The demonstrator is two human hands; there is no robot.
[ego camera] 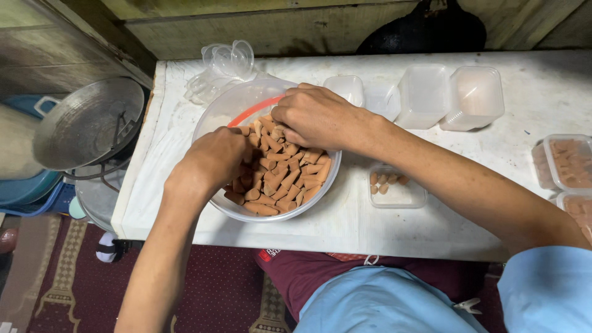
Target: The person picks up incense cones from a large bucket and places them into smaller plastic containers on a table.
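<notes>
A clear plastic bowl (216,120) sits on a white table (518,139) and holds many brown cone-shaped pieces (287,179). My left hand (213,157) reaches into the bowl's left side, fingers curled among the cones. My right hand (317,117) dips in from the far right rim, fingers closed around some cones. To the right of the bowl lies a small clear rectangular tub (404,196) with several cones in its far end.
Empty clear tubs (447,95) and lids stand at the back of the table. Filled, lidded tubs (564,163) sit at the right edge. A metal pan lid (86,123) and basins are left of the table. Patterned red carpet lies below.
</notes>
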